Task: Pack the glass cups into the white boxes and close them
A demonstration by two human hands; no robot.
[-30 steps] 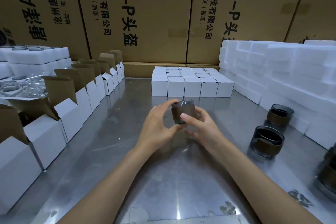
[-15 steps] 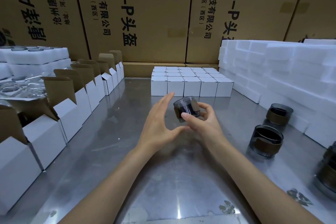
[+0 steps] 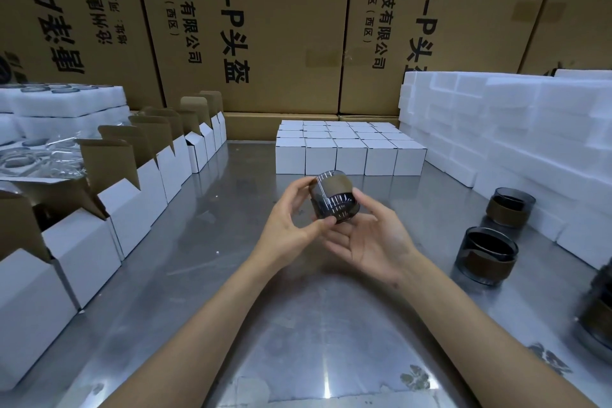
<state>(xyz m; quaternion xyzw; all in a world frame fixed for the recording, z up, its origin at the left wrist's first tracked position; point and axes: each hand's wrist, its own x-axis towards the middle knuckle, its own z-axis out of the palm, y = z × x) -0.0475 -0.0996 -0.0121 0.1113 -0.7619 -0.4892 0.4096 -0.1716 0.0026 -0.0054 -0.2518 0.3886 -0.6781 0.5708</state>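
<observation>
A smoky cylindrical glass cup (image 3: 333,197) (brown-banded) is gripped by both curled hands, left (image 3: 287,228) and right (image 3: 371,238), before the closed white boxes (image 3: 351,156).

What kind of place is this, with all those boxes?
Probably a packing room in a factory or warehouse. Big cardboard cartons line the back, open white boxes wait in a row, closed ones sit stacked, and both hands hold a glass cup.

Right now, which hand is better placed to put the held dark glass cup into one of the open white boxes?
Left, probably. The left hand already shares the grip on the dark glass cup with a brown band, and the open white cardboard boxes line the table's left side, while the right hand lies farther away.
</observation>
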